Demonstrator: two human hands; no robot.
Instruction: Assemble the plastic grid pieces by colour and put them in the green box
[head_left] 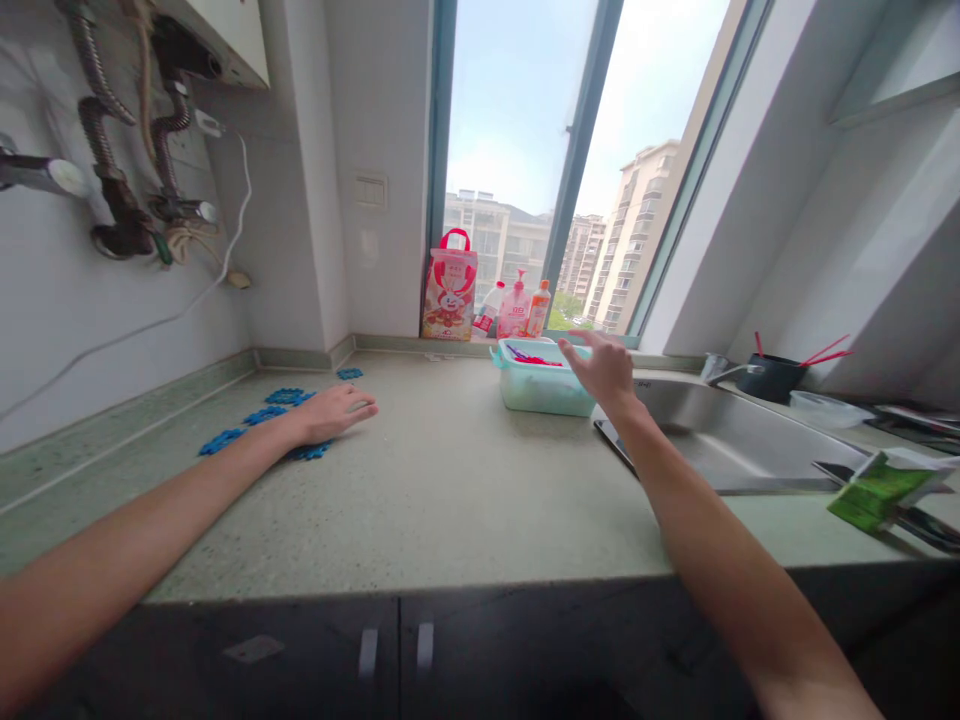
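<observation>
My left hand [336, 412] rests low over the counter at the left, fingers stretched out, beside several small blue toothed pieces [265, 415] lying flat in loose rows. It partly covers some of them. At the right, my right hand [602, 368] is raised at the right end of a light turquoise plastic box [536, 390], with thumb and fingers apart. Red and purple pieces [531, 357] show inside the box. I cannot tell whether the hand touches its rim.
Right of the box is a steel sink [720, 440] with a faucet [716, 368]. A black pot [772, 377] with red sticks and a green packet [874, 492] stand farther right. A printed bag [450, 290] and bottles [515, 308] line the windowsill. The counter's front edge [420, 588] runs nearest me.
</observation>
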